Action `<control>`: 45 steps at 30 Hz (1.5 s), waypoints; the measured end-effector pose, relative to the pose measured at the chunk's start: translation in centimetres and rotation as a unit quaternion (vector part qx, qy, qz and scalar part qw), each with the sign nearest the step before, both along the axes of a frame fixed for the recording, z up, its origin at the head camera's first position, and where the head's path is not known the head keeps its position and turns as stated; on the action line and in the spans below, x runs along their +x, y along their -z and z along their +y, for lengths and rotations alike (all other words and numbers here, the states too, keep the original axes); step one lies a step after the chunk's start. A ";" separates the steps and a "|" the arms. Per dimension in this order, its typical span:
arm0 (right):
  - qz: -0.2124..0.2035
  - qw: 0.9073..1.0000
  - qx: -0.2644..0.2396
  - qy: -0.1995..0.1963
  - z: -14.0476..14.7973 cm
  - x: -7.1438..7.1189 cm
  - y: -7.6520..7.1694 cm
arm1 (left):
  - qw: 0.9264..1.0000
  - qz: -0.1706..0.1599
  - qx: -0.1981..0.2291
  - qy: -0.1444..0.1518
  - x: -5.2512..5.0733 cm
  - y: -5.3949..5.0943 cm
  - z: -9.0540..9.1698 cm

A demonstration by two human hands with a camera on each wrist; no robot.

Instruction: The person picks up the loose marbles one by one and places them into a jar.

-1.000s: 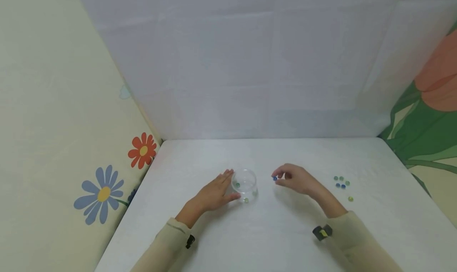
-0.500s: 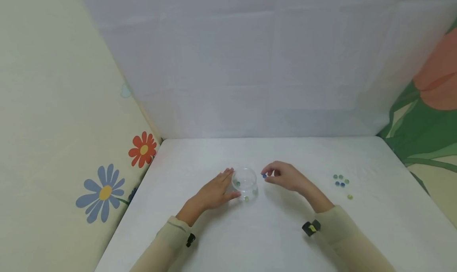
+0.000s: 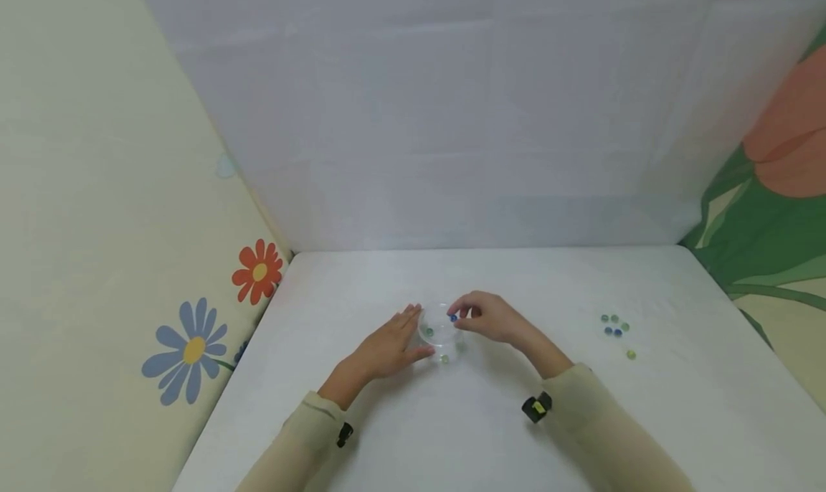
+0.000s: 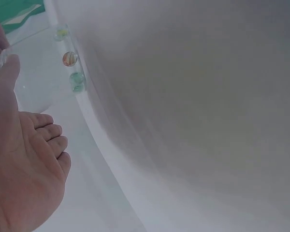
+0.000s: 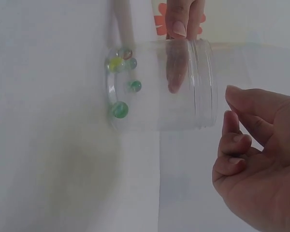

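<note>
A clear round jar (image 3: 442,338) stands upright on the white table, with several glass marbles at its bottom. In the right wrist view a green marble (image 5: 120,109) and a yellow marble (image 5: 116,64) show through its wall. My left hand (image 3: 382,348) touches the jar's left side, fingers straight, thumb lying along the near side. My right hand (image 3: 493,318) pinches a blue marble (image 3: 453,318) between thumb and index finger at the right part of the jar's mouth. From the right wrist the fingertips (image 5: 234,92) hide that marble.
Several green and blue marbles (image 3: 615,325) lie grouped on the table to the right. A yellow-green marble (image 3: 631,354) lies apart, nearer to me. A white cloth (image 3: 452,119) hangs behind the table (image 3: 361,277), and flower-printed cloths stand at both sides.
My right hand has moved left with the blue marble, from well right of the jar to its mouth. The left hand has stayed at the jar.
</note>
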State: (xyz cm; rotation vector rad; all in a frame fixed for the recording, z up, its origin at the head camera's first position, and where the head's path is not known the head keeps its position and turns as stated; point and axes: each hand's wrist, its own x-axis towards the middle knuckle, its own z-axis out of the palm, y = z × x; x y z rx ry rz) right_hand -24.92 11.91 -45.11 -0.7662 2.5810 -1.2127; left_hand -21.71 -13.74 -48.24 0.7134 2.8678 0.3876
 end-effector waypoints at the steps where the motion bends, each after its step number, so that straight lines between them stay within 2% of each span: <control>1: 0.000 1.000 0.000 -0.001 -0.2 0.0 0.0 | 1.000 0.000 0.001 0.001 0.0 0.0 0.0; 17: -0.014 1.000 -0.005 -0.005 -1.5 -0.1 0.2 | 1.000 0.000 -0.018 0.001 -0.1 0.3 0.0; 32: 0.005 1.000 -0.007 -0.019 -1.6 -0.2 0.3 | 0.999 0.013 -0.029 0.006 -0.3 0.3 0.1; 41: -0.008 1.000 0.003 0.000 -0.7 0.1 -0.1 | 1.000 0.019 -0.024 0.008 -0.3 0.5 0.0; 45: -0.006 1.000 0.002 0.007 0.2 0.4 -0.4 | 1.000 0.019 -0.023 0.005 -0.2 0.3 0.1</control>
